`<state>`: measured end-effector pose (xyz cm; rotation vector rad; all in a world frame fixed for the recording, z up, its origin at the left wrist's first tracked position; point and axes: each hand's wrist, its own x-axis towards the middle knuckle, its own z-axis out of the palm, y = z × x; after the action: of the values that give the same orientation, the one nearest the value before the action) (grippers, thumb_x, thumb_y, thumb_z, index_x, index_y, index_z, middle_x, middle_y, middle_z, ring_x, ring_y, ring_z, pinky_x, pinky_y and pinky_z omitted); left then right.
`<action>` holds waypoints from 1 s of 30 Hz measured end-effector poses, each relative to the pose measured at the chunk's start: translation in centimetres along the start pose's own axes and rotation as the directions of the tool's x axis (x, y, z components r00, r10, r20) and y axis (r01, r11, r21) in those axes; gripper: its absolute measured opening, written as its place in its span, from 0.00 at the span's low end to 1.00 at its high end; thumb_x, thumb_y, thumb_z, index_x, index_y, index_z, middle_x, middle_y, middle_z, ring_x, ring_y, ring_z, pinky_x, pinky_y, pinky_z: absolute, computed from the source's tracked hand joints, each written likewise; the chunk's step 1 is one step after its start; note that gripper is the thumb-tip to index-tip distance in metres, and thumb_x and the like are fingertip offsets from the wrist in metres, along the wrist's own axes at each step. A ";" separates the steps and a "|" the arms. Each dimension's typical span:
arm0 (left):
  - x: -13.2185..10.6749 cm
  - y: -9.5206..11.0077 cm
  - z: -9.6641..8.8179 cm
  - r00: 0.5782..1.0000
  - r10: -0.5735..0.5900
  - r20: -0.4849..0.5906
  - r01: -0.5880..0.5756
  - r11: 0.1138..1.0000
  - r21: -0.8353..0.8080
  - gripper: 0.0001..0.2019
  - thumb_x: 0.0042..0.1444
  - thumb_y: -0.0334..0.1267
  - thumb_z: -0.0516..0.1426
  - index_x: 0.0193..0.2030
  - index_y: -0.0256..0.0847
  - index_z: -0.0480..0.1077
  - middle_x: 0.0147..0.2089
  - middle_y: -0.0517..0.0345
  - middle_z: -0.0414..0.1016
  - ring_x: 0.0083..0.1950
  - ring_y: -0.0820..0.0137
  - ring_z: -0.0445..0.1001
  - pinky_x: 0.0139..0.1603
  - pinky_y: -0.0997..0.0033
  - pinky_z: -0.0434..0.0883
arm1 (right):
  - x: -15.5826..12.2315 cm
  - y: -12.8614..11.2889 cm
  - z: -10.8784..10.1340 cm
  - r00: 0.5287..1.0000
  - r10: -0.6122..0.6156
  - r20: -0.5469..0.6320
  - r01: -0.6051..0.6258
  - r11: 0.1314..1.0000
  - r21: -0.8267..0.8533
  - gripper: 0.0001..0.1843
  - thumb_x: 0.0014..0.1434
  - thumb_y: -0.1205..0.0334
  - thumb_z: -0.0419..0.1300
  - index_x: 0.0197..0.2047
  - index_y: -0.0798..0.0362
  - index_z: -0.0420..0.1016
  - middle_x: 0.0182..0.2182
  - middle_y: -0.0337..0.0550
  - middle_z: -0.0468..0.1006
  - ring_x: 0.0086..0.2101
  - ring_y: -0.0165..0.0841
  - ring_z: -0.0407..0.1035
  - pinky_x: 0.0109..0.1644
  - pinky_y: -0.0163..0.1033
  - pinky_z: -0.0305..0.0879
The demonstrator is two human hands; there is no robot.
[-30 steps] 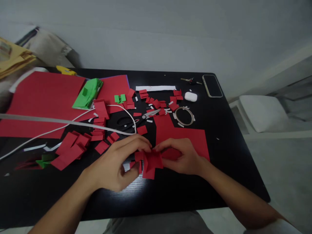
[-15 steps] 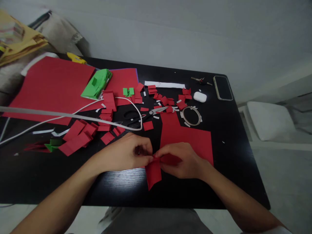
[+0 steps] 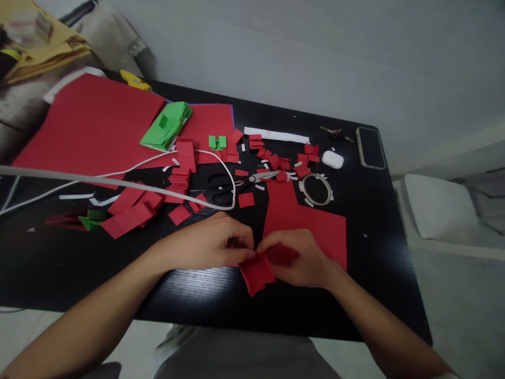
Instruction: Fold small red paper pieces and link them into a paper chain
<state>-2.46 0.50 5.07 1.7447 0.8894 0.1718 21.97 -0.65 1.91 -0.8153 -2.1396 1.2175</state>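
Observation:
Between my two hands is a folded piece of red paper point(image 3: 257, 273), held over the front part of the black table point(image 3: 315, 310). My left hand point(image 3: 219, 242) pinches its top edge between thumb and fingers. From the other side, my right hand point(image 3: 298, 258) grips the same piece, its fingers curled and partly hiding it. The paper's lower part hangs free and flares open. Behind my right hand lies a larger cut red sheet point(image 3: 315, 226). Black-handled scissors point(image 3: 246, 181) rest beyond my hands, blades pointing right.
A roll of tape point(image 3: 316, 189), a white earphone case point(image 3: 332, 159), keys point(image 3: 336, 133) and a phone point(image 3: 371, 148) lie to the right. Leftward are folded red pieces point(image 3: 132, 210), a green paper bundle point(image 3: 168, 125), large red sheets point(image 3: 102, 116) and a white cable point(image 3: 177, 197) crossing the table.
The hanging part of the red paper has swung right and spread wider, as my hands turn it slightly. The whole view has shifted a little; the table items stay put.

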 end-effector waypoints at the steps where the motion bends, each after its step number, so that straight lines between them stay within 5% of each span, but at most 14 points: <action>1: 0.0 0.0 0.0 1.000 0.006 0.001 -0.006 1.000 0.007 0.07 0.63 0.33 0.60 0.37 0.39 0.80 0.29 0.64 0.77 0.29 0.76 0.71 0.30 0.77 0.63 | 0.0 0.0 0.0 1.000 0.006 -0.005 -0.006 1.000 0.006 0.11 0.56 0.68 0.73 0.43 0.50 0.81 0.35 0.38 0.87 0.33 0.30 0.82 0.40 0.30 0.76; 30: 0.2 -0.8 0.6 0.998 0.054 0.040 -0.053 0.998 -0.028 0.06 0.61 0.33 0.60 0.40 0.40 0.80 0.33 0.60 0.81 0.32 0.73 0.76 0.33 0.76 0.66 | 0.0 0.2 0.1 0.999 0.031 0.031 -0.032 0.999 0.030 0.07 0.61 0.62 0.72 0.42 0.48 0.83 0.34 0.38 0.88 0.32 0.31 0.83 0.40 0.31 0.78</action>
<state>-2.40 0.23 4.05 1.7419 0.8079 0.1825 22.00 -0.65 1.68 -0.8246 -2.1344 1.2836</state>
